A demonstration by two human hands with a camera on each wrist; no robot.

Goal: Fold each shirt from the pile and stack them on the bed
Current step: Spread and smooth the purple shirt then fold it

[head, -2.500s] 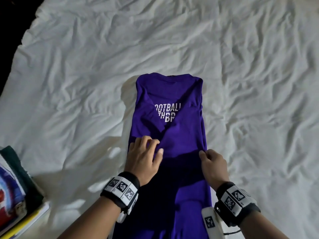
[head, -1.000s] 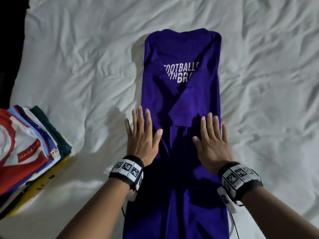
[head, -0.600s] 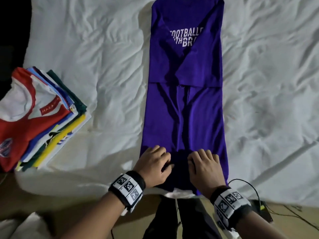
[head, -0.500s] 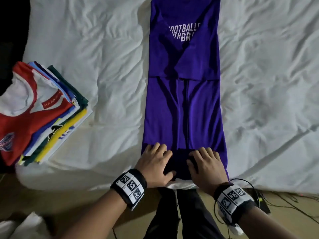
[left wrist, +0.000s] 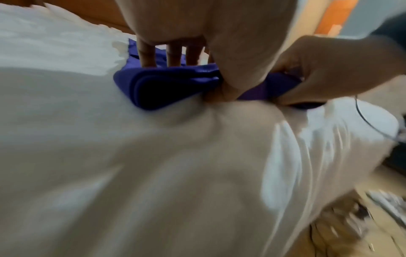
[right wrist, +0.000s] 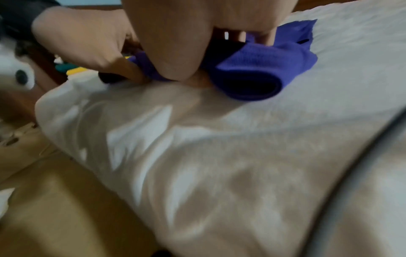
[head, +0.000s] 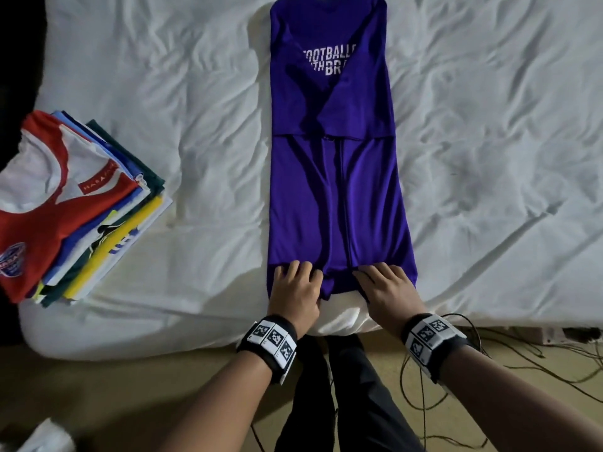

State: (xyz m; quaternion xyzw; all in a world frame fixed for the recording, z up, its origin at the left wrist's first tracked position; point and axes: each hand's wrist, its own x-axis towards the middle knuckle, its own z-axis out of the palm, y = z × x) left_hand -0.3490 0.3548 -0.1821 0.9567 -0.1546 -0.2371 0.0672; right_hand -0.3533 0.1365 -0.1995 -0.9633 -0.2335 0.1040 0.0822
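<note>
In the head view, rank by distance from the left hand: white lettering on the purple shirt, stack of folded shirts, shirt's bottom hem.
From the left hand:
1. Bottom hem, in its grip.
2. Stack of folded shirts, far left.
3. White lettering, top of purple shirt.

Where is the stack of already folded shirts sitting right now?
In the head view, the stack of folded shirts lies at the bed's near-left corner, left of the purple shirt, apart from it.

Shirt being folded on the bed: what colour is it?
The shirt is purple with white lettering, clearest in the head view.
</note>
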